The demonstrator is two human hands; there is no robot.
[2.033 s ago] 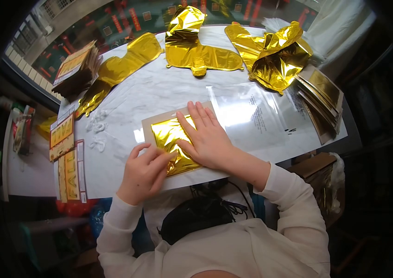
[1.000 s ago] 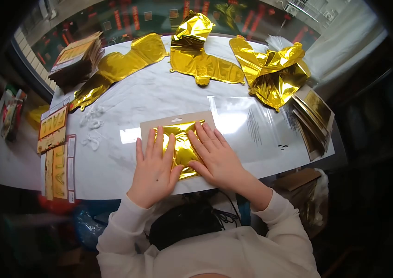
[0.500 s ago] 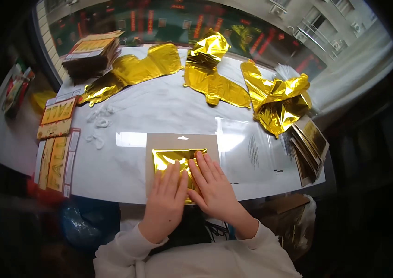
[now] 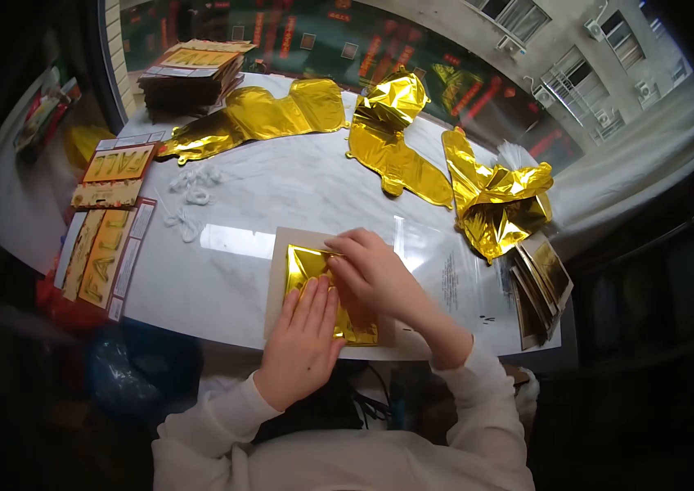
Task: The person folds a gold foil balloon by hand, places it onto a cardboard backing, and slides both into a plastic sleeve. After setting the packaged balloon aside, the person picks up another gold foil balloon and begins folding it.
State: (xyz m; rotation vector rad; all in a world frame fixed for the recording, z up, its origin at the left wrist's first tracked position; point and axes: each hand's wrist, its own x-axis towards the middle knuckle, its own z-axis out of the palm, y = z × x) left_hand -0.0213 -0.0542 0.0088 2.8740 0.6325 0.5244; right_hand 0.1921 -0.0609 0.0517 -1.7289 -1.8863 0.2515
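Note:
A folded gold foil balloon lies on a greyish-brown backing card near the table's front edge. My left hand rests flat on the foil, fingers stretched out and pointing away from me. At the foil's upper edge, my right hand has its fingers bent and drawn together, closed on the foil there; the exact contact of its fingertips is partly hidden. Clear plastic sleeves with small printing lie right of the card, partly behind my right forearm.
Gold foil balloons spread along the table's far side, with a crumpled gold balloon at right. Printed FALL packages lie at left, below a package stack. White string coils sit nearby. Cards fan out at the right edge.
My right hand has lifted from lying flat and bent its fingers at the foil's upper edge. My left hand stays flat on the foil. The camera view has shifted and tilted slightly.

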